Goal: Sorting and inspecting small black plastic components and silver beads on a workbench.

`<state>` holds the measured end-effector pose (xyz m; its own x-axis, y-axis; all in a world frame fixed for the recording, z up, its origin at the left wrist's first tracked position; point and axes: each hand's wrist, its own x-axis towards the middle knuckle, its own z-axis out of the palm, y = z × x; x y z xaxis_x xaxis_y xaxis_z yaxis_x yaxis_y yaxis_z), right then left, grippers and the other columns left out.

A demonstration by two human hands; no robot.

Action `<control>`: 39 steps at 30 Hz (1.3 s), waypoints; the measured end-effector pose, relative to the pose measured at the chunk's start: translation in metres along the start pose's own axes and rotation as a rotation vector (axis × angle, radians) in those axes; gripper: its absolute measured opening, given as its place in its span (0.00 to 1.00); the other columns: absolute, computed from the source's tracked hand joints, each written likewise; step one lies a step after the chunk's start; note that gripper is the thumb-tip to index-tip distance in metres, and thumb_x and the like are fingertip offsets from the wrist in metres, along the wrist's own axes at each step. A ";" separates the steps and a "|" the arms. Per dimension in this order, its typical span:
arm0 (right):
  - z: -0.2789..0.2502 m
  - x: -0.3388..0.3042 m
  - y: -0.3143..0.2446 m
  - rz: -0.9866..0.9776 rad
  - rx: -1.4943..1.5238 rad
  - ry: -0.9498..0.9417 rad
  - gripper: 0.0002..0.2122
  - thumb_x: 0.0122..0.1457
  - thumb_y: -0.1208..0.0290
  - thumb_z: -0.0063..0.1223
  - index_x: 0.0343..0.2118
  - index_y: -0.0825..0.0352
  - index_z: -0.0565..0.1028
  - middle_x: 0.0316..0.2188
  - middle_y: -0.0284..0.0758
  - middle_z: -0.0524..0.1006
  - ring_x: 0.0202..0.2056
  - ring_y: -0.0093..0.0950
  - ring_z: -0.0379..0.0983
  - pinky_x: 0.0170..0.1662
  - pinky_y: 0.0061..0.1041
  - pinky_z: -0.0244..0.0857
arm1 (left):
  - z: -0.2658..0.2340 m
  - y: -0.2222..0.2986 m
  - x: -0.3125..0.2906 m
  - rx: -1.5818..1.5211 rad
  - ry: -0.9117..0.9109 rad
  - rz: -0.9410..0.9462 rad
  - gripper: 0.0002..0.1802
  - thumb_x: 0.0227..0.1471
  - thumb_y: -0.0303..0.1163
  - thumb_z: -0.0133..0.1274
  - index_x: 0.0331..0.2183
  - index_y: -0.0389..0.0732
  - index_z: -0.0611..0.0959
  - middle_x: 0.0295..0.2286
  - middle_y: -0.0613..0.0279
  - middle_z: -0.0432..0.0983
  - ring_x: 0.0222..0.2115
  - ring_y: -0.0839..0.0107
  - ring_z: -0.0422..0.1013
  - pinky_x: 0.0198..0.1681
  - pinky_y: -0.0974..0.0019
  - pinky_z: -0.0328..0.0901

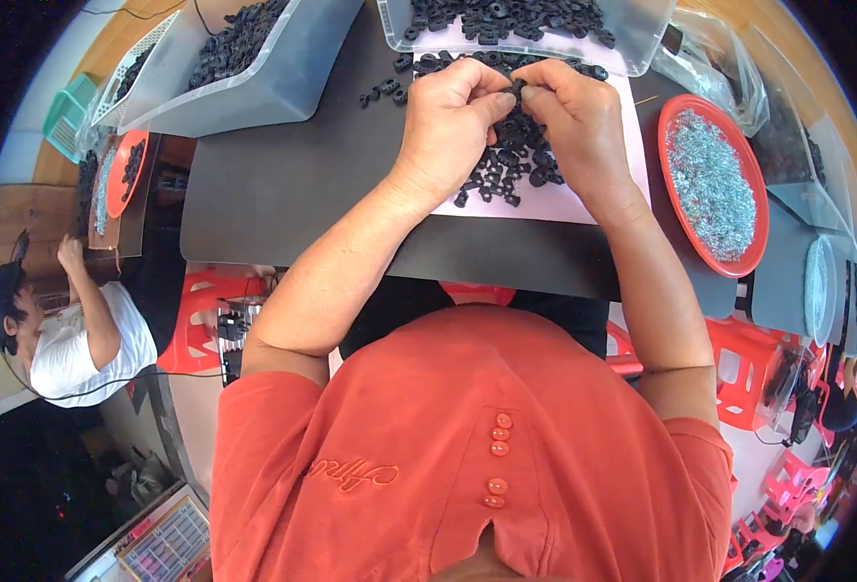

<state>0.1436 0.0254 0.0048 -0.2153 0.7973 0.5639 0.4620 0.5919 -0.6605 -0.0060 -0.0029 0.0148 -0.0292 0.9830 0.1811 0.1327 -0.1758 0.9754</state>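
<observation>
- Pinching one small black piece [517,88] between both hands, the thumbs and forefingers drawn nearly together around it; anything deeper in either grip is hidden, so I cannot tell whether more is held
- Left hand [445,121], fingers curled, meets the piece from one side, and my right hand [583,112] from the other; this two-sided hold presumably steadies so little a part
- Position of the piece: between my fingertips, over the loose heap [511,160] of similar parts, which lies on a pale sheet [583,206], probably so that dark shapes stand out
- Red tray [665,175] of shiny bits [710,184] sits beside my right forearm, likely for short reach; a clear bin [642,58] beyond my hands seems a larger supply of black parts
</observation>
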 end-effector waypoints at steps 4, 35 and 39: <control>0.000 0.000 -0.004 0.012 0.020 -0.012 0.05 0.53 0.76 0.52 0.32 0.69 0.78 0.24 0.46 0.78 0.28 0.42 0.77 0.32 0.36 0.69 | 0.000 -0.005 0.001 0.025 0.011 0.067 0.03 0.48 0.19 0.57 0.29 0.33 0.80 0.21 0.64 0.76 0.19 0.81 0.69 0.21 0.74 0.65; 0.007 -0.004 -0.005 -0.203 -0.190 0.093 0.07 0.50 0.77 0.53 0.34 0.68 0.74 0.30 0.41 0.76 0.33 0.41 0.76 0.33 0.38 0.70 | 0.002 -0.003 0.000 -0.198 0.071 -0.055 0.02 0.51 0.22 0.56 0.30 0.34 0.82 0.22 0.63 0.78 0.19 0.78 0.70 0.19 0.77 0.62; 0.004 -0.003 -0.012 -0.219 -0.162 0.060 0.12 0.48 0.73 0.59 0.36 0.67 0.74 0.28 0.38 0.75 0.31 0.40 0.75 0.33 0.36 0.69 | -0.006 -0.005 0.007 -0.354 0.032 -0.051 0.02 0.50 0.22 0.57 0.29 0.32 0.82 0.22 0.61 0.78 0.20 0.77 0.73 0.22 0.75 0.66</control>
<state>0.1355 0.0163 0.0094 -0.2762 0.6411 0.7161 0.5428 0.7189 -0.4342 -0.0123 0.0042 0.0118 -0.0588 0.9898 0.1296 -0.2214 -0.1395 0.9652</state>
